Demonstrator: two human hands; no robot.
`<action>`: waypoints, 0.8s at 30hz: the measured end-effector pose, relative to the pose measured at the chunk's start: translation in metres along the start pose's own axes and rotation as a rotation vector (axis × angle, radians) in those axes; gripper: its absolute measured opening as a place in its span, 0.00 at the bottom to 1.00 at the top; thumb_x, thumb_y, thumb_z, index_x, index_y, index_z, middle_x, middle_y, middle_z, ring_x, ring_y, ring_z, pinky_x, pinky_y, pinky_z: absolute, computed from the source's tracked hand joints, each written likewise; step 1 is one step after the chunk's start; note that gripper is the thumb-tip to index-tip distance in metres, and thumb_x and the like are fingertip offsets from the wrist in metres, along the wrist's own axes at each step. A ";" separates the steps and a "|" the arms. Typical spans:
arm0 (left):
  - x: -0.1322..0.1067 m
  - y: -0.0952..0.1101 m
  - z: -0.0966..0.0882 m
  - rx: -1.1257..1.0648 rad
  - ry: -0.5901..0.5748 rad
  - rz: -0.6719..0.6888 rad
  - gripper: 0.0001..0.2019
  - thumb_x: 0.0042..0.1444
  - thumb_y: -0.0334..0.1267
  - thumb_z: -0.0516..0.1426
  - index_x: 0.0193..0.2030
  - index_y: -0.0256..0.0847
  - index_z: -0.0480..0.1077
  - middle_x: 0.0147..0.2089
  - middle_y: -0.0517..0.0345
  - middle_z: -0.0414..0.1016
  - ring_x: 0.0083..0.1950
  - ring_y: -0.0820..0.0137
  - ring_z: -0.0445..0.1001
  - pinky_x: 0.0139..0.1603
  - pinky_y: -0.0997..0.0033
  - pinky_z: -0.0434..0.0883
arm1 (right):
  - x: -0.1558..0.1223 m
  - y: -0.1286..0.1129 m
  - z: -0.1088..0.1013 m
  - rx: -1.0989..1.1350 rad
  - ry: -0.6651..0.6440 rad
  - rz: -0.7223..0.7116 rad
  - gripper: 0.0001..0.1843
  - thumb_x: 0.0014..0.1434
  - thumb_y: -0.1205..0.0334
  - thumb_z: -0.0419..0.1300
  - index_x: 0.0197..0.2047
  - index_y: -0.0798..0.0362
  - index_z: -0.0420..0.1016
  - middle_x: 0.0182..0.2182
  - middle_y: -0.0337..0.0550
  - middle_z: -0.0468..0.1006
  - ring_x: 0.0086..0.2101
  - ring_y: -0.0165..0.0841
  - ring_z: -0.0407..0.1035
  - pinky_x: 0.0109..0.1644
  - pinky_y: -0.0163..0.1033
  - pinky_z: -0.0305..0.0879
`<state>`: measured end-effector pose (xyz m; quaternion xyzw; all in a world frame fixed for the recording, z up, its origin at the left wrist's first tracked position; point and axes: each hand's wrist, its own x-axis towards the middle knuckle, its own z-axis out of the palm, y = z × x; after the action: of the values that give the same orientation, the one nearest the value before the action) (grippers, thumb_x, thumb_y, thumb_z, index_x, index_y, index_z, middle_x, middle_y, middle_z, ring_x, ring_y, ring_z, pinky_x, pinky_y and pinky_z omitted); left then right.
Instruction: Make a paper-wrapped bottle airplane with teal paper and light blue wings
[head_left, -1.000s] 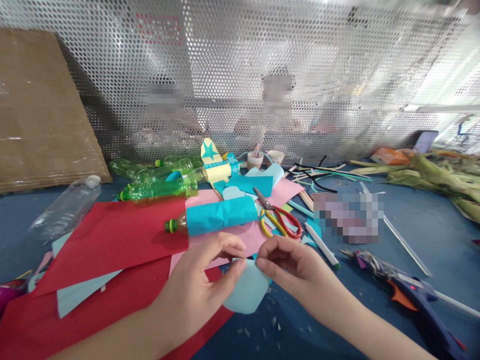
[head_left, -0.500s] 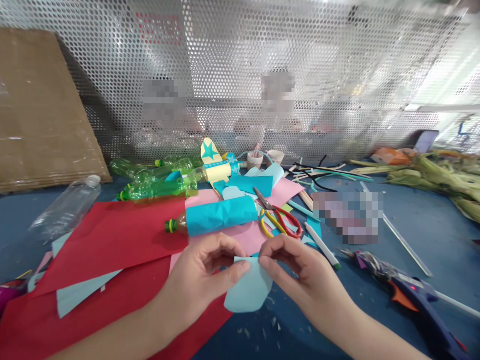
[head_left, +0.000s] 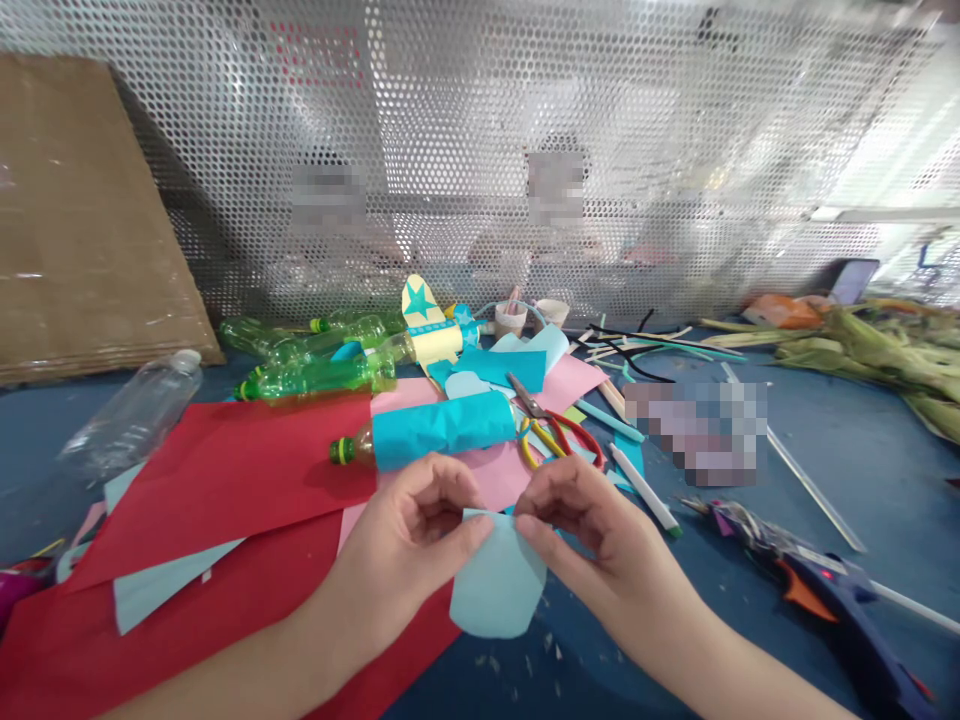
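Head view: my left hand (head_left: 409, 555) and right hand (head_left: 592, 545) both pinch the top edge of a light blue paper cutout (head_left: 499, 590), fingers curled shut on it, thumbs in front. It hangs between my hands above the red paper (head_left: 217, 470) and blue table (head_left: 840, 450), near the scissors (head_left: 559, 440).

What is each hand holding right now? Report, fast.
Left hand: shut, pinching the light blue paper cutout at its top.
Right hand: shut, pinching the same cutout.
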<state>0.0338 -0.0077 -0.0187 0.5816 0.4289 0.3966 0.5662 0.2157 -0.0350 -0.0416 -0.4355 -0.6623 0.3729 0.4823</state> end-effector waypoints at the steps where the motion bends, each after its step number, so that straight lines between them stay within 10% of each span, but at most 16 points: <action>1: 0.000 -0.001 -0.001 0.009 0.012 0.025 0.08 0.47 0.36 0.62 0.33 0.41 0.67 0.27 0.66 0.69 0.30 0.77 0.68 0.30 0.82 0.68 | 0.000 0.000 0.000 -0.018 0.015 -0.041 0.02 0.62 0.62 0.57 0.37 0.48 0.65 0.30 0.35 0.72 0.30 0.27 0.70 0.33 0.30 0.69; 7: 0.000 -0.002 -0.004 0.153 0.033 0.143 0.04 0.51 0.36 0.60 0.28 0.41 0.70 0.28 0.65 0.69 0.29 0.77 0.69 0.31 0.82 0.70 | -0.001 -0.003 -0.005 -0.377 0.040 -0.292 0.06 0.59 0.69 0.61 0.37 0.48 0.70 0.31 0.35 0.78 0.31 0.27 0.73 0.36 0.28 0.69; 24: 0.003 0.000 -0.010 0.431 0.086 0.289 0.02 0.49 0.35 0.62 0.29 0.45 0.77 0.30 0.65 0.79 0.31 0.74 0.76 0.37 0.80 0.75 | 0.009 -0.003 -0.012 -0.429 0.064 -0.289 0.06 0.60 0.71 0.58 0.35 0.50 0.73 0.29 0.36 0.78 0.29 0.28 0.73 0.35 0.29 0.68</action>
<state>0.0253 -0.0013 -0.0187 0.7268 0.4395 0.3971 0.3477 0.2249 -0.0269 -0.0327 -0.4403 -0.7660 0.1371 0.4479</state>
